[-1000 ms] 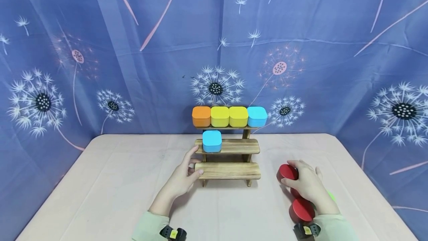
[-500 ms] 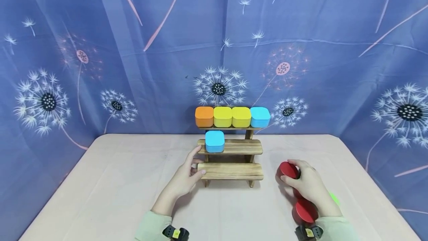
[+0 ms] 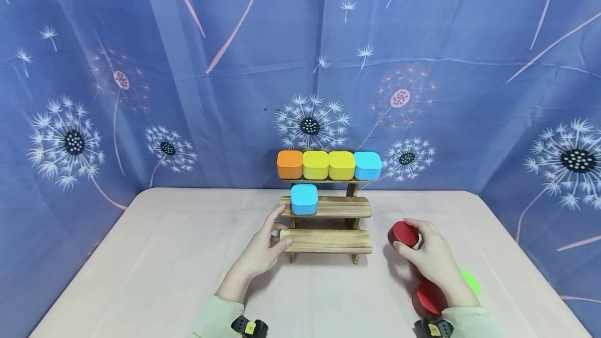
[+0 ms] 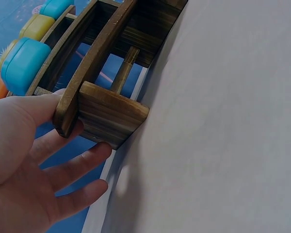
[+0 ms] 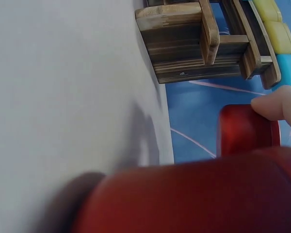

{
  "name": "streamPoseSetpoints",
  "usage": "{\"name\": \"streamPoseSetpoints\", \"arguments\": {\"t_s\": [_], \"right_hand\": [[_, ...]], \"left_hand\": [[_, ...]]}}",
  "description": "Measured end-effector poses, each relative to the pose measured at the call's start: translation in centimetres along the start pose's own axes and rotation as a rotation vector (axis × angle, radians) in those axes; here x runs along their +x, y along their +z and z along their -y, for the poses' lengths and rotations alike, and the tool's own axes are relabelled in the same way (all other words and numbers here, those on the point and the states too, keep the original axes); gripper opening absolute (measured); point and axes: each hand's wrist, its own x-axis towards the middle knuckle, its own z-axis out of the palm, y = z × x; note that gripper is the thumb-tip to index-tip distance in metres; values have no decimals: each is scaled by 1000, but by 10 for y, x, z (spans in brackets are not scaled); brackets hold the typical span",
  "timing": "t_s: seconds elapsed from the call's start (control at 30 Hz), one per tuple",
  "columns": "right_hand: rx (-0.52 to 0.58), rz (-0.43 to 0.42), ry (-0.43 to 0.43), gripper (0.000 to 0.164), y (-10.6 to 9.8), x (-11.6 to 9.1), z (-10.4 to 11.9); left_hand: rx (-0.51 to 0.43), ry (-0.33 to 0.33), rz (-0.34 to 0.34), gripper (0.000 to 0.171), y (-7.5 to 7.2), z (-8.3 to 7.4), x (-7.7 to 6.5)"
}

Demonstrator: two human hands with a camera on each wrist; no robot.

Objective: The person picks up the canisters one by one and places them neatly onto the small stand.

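My right hand (image 3: 435, 252) pinches a round red tin (image 3: 404, 234) by its sides, to the right of a three-tier wooden shelf (image 3: 326, 241). In the right wrist view, the thumb presses the held tin (image 5: 245, 130), which stands off the table with its shadow beside it. My left hand (image 3: 260, 254) grips the shelf's left end, thumb on the lowest step. Its other fingers (image 4: 82, 162) spread beside the shelf's side panel. A blue rounded-square box (image 3: 304, 200) sits at the left of the middle step. The lowest step bears nothing.
On the top step stand an orange box (image 3: 290, 165), two yellow boxes (image 3: 328, 165) and a blue box (image 3: 368, 166), side by side. Another red tin (image 3: 429, 299) and a partly hidden bright green thing (image 3: 470, 281) lie by my right wrist. A blue curtain (image 3: 225, 93) hangs behind.
The red tin in my right hand has risen a little from beside the other red tins. My left hand keeps its place on the shelf. The head view has shifted slightly.
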Motion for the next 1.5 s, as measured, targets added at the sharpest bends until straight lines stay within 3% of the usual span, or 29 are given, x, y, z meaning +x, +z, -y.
{"name": "streamPoseSetpoints", "arguments": {"t_s": [0.2, 0.47, 0.87, 1.2, 1.5], "right_hand": [[12, -59, -38, 56, 2, 0, 2], [62, -109, -39, 55, 4, 0, 7], [133, -86, 15, 54, 9, 0, 16], [218, -120, 27, 55, 13, -1, 25], [266, -186, -53, 59, 19, 1, 34]], "left_hand": [[8, -16, -12, 74, 2, -1, 0], [-16, 12, 14, 73, -2, -1, -1], [-6, 15, 26, 73, -3, 3, -1], [1, 12, 37, 75, -2, 2, 0], [2, 9, 31, 74, -3, 2, 0]]}}
